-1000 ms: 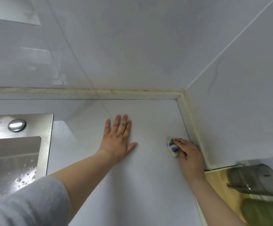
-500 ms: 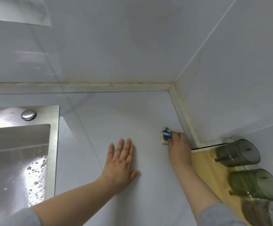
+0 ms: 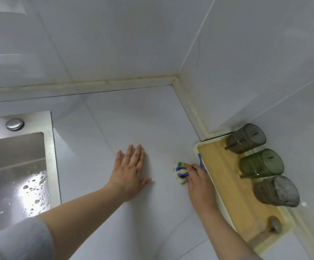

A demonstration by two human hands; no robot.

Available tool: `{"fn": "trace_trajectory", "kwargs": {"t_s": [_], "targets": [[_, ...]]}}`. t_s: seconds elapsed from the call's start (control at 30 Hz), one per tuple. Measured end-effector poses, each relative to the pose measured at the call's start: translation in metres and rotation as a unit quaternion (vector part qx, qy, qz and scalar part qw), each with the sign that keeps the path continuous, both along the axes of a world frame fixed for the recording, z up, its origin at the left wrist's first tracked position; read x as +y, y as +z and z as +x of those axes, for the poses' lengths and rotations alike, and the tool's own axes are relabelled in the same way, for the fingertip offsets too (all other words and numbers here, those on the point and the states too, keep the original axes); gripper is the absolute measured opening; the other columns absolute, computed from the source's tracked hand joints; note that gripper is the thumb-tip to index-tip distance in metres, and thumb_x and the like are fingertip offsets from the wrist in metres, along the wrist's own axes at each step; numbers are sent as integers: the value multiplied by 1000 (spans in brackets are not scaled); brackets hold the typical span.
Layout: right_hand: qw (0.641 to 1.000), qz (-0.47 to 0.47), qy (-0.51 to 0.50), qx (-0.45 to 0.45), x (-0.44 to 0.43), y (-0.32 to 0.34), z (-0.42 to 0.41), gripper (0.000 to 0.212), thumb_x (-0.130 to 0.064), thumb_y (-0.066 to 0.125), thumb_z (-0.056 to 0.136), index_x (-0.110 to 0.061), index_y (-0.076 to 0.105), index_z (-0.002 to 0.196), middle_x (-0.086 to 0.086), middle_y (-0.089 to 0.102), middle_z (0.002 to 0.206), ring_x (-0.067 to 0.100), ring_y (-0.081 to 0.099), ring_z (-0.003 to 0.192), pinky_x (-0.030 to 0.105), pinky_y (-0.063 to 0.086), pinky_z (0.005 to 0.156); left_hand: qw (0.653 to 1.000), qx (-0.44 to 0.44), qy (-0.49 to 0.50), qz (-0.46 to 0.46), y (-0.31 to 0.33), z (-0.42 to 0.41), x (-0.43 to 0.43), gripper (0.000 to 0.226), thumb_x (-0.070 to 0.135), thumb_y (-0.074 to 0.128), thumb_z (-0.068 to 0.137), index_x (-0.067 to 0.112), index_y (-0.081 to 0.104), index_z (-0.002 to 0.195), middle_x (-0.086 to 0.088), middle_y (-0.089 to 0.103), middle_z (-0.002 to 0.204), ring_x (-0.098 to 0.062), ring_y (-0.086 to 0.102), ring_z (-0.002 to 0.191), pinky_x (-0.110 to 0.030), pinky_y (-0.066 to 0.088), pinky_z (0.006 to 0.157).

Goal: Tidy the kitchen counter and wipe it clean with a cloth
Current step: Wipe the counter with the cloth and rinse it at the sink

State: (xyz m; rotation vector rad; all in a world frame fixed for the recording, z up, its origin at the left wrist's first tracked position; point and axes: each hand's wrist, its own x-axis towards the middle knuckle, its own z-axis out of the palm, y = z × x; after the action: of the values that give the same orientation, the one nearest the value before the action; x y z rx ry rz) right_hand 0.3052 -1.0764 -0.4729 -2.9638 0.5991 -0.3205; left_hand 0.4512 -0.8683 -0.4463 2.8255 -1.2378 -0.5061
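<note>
White tiled walls met a pale table (image 3: 114, 124) at a yellowed corner seam, with a steel sink (image 3: 17, 166) to the left and a tray (image 3: 227, 186) of three upturned cups (image 3: 261, 164) along the right wall. Main risk noted: the right hand (image 3: 199, 182), clenched over a small wadded cloth (image 3: 180, 172) pressed to the table just beside the tray rim, could nudge the tray and topple a cup if a stroke ran wide. Left hand (image 3: 129, 173) lay flat, fingers spread, grasping nothing, bracing mid-table with forearm extended.
</note>
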Motion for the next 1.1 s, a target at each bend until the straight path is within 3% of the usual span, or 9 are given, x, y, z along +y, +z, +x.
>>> {"fn": "trace_trajectory", "kwargs": {"t_s": [0.1, 0.2, 0.37, 0.5, 0.77, 0.93, 1.1], "targets": [[999, -6, -52, 11, 10, 6, -29, 39, -8, 76, 77, -9, 67, 115, 7, 64, 109, 22, 66, 88, 30, 58, 72, 996, 67, -60, -8, 0, -30, 2, 101, 64, -13, 64, 11, -11, 151, -7, -20, 158, -33, -15, 146, -50, -10, 115], [994, -17, -106, 9, 21, 9, -60, 37, -10, 78, 75, -9, 70, 111, 6, 66, 106, 23, 66, 85, 31, 57, 65, 992, 70, -103, 11, 6, -55, 2, 100, 62, -16, 63, 12, -17, 150, -7, -23, 158, -32, -21, 144, -50, -12, 115], [982, -33, -188, 5, 37, 6, -106, 38, -9, 81, 70, -6, 71, 106, 9, 67, 103, 27, 67, 81, 33, 56, 56, 986, 66, -142, 57, 9, -79, 3, 80, 55, 25, 97, 11, -17, 150, -7, -26, 157, -32, -23, 144, -52, -9, 117], [963, -42, -267, 3, 44, 4, -134, 36, -13, 83, 68, -6, 72, 103, 8, 68, 97, 28, 66, 77, 31, 52, 49, 982, 71, -156, 74, 6, -90, 6, 79, 52, 27, 98, 12, -17, 150, -7, -27, 156, -32, -24, 144, -54, -8, 116], [926, 55, -363, -85, 66, -6, -130, 32, -13, 73, 81, -5, 70, 111, 8, 61, 106, 30, 63, 95, 38, 54, 67, 983, 41, -157, 81, -1, -91, 6, 81, 60, 24, 96, 16, -17, 150, -4, -27, 157, -29, -22, 145, -51, -6, 117], [934, 43, -342, -89, 99, -10, -133, 33, -8, 74, 79, -3, 69, 112, 11, 62, 101, 31, 60, 88, 43, 55, 67, 987, 42, -154, 28, -1, -93, 19, 80, 59, 26, 96, 16, -13, 151, -5, -25, 158, -28, -19, 146, -47, -6, 118], [937, 51, -332, -94, 145, -10, -135, 34, -5, 74, 78, -2, 68, 111, 10, 62, 101, 32, 60, 92, 45, 54, 74, 983, 71, -169, 3, 1, -101, 57, 72, 45, 28, 101, 13, -13, 151, -6, -23, 158, -30, -20, 145, -48, -7, 117]]}}
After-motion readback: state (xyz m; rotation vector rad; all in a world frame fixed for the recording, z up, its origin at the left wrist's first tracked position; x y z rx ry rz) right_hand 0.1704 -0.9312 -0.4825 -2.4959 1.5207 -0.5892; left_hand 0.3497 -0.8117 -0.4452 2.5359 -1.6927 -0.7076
